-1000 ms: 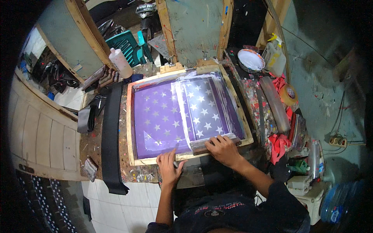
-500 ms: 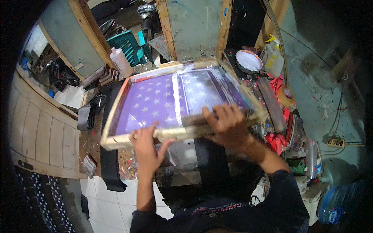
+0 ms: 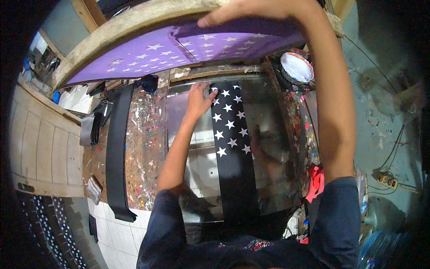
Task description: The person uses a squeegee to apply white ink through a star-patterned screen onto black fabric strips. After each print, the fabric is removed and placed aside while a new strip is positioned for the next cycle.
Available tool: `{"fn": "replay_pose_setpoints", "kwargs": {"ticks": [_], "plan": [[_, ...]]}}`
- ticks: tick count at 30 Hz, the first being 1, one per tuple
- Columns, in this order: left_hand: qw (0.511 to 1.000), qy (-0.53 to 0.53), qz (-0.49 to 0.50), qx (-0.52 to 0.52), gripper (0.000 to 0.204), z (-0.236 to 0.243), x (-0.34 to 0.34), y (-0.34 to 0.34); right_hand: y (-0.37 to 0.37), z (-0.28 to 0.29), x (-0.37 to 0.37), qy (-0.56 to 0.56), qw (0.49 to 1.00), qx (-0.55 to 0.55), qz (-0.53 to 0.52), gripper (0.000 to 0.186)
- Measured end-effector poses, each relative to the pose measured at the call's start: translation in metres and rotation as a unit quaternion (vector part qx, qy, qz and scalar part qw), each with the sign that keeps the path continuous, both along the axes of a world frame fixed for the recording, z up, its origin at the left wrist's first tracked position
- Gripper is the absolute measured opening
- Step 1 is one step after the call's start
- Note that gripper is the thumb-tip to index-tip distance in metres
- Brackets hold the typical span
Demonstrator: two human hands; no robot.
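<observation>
Swung up off the table (image 3: 143,148) since half a second ago, the wood-framed screen (image 3: 179,49) slants above its far side, purple mesh dotted with pale stars. The right hand (image 3: 255,9) is clamped on the rough rail (image 3: 134,20), thumb underneath (fingers cropped away). Whether the left hand (image 3: 199,96) pinches the matte black strip (image 3: 237,179) at its far end, I cannot tell. Lying lengthwise on a glossy board (image 3: 197,163), the strip bears crisp white stars; a round tub (image 3: 282,66) holds white paste (image 3: 298,67).

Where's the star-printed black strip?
Head view, just right of centre: star-printed black strip lies on the glossy board, its far end at the left hand.
</observation>
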State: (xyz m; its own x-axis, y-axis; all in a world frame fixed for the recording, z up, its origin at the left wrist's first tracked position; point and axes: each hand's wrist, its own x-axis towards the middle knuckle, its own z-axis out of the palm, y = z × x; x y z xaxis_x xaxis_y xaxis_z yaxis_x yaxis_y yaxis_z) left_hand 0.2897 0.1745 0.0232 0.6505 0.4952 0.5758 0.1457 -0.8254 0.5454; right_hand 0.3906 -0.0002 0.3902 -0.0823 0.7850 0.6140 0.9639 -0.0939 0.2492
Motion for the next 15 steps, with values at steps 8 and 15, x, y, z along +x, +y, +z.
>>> {"fn": "replay_pose_setpoints", "kwargs": {"ticks": [8,15], "plan": [[0.989,0.146,0.008,-0.006,0.030,-0.063,0.063,0.070,0.008,0.012,0.009,0.016,1.000,0.012,-0.010,0.093],[0.981,0.015,-0.125,-0.147,0.015,0.016,0.018,0.043,0.010,0.017,0.022,0.043,0.999,-0.009,0.027,0.095]]}}
